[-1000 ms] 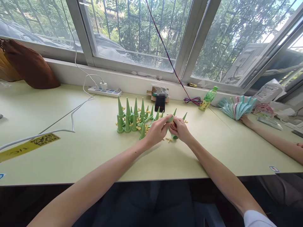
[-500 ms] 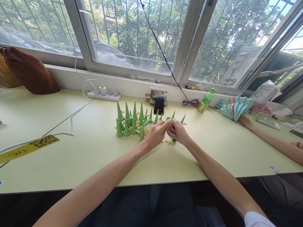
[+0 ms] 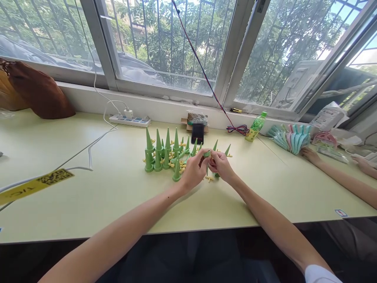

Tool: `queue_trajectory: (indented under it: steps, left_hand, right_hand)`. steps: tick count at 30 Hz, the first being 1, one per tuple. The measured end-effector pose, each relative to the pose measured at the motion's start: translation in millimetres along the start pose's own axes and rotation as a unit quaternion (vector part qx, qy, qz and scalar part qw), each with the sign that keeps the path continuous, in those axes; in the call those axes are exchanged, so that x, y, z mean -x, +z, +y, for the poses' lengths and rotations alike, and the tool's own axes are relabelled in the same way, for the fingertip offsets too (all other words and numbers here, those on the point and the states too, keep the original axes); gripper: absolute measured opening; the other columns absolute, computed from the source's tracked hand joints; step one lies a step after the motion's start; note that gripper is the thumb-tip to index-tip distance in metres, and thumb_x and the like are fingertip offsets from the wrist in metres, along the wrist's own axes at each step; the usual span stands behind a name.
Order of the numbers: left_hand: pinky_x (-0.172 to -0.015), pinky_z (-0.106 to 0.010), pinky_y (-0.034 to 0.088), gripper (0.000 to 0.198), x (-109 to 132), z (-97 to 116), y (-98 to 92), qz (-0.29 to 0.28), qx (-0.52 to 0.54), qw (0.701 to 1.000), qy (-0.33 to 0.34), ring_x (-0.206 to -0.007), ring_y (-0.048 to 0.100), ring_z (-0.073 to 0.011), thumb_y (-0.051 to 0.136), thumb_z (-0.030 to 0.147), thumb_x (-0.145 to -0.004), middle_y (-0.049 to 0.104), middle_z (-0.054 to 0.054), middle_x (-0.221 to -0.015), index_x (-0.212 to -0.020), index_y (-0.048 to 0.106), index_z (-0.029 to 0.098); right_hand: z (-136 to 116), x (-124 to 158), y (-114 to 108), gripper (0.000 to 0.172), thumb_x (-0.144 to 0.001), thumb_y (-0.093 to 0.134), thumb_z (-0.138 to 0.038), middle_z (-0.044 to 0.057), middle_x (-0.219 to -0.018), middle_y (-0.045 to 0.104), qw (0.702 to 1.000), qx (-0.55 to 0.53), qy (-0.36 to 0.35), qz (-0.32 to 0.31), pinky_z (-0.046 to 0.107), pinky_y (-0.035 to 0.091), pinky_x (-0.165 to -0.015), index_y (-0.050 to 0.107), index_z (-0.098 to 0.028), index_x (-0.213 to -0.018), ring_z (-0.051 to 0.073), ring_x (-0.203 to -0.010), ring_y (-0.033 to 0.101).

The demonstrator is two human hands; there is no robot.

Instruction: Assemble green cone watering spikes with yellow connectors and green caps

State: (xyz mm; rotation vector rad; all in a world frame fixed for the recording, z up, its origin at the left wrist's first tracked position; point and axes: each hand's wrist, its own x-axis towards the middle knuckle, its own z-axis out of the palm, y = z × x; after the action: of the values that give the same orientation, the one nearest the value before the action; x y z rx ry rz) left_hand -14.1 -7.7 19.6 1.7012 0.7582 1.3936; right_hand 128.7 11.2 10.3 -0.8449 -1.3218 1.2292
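Note:
My left hand (image 3: 194,169) and my right hand (image 3: 220,166) meet over the pale green table (image 3: 88,196), both pinched on one green plastic cone (image 3: 207,153) held between them. A small yellow piece seems to sit at the fingertips, too small to be sure. Left of my hands stands a cluster of upright green cones (image 3: 160,151) with little yellow pegs (image 3: 182,167) scattered among them. A yellow peg (image 3: 209,179) lies on the table just under my hands. Two more cones (image 3: 227,150) poke up behind my right hand.
A dark phone (image 3: 198,133) and a small box stand behind the cones. A power strip (image 3: 129,120) with white cables sits back left, a green bottle (image 3: 255,126) back right. Another person's hands (image 3: 310,154) rest by pastel fan-shaped items (image 3: 291,136). A yellow label (image 3: 35,183) lies at left.
My hands have stayed together on the cone, turning it slightly. The other person's second hand has come into view at far right.

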Motion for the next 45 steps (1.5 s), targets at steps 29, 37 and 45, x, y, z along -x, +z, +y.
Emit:
queue_trajectory:
  steps: [29,37,45]
  left_hand:
    - [-0.032,-0.015,0.03,0.045,-14,-15,-0.9,-0.043,0.287,0.927,-0.24,-0.031,0.03,-0.0037,0.078,0.046,-0.074,0.037,0.014,-0.042,-0.097,0.049,0.021]
    - [-0.031,-0.019,0.033,0.038,-7,-14,3.4,-0.03,0.165,0.979,-0.12,-0.027,0.035,-0.0079,0.064,0.05,-0.085,0.044,0.012,-0.038,-0.101,0.046,0.021]
    - [-0.033,-0.018,0.034,0.026,-2,-13,3.2,-0.009,0.047,0.998,-0.045,-0.03,0.04,-0.0083,0.055,0.047,-0.093,0.046,0.01,-0.043,-0.103,0.051,0.023]
  right_hand:
    - [-5,2,-11,0.05,-0.099,0.036,-0.055,-0.003,-0.052,0.042,0.894,0.401,-0.199,0.036,0.026,0.029,-0.051,0.036,-0.022,-0.061,0.01,-0.048,0.034]
    - [-2,1,-11,0.051,-0.098,0.038,-0.058,-0.003,-0.052,0.041,0.907,0.375,-0.184,0.045,0.026,0.029,-0.049,0.036,-0.022,-0.061,0.01,-0.049,0.033]
    - [0,3,-7,0.053,-0.095,0.044,-0.061,-0.004,-0.051,0.038,0.951,0.269,-0.146,0.046,0.026,0.03,-0.047,0.039,-0.021,-0.06,0.01,-0.047,0.035]
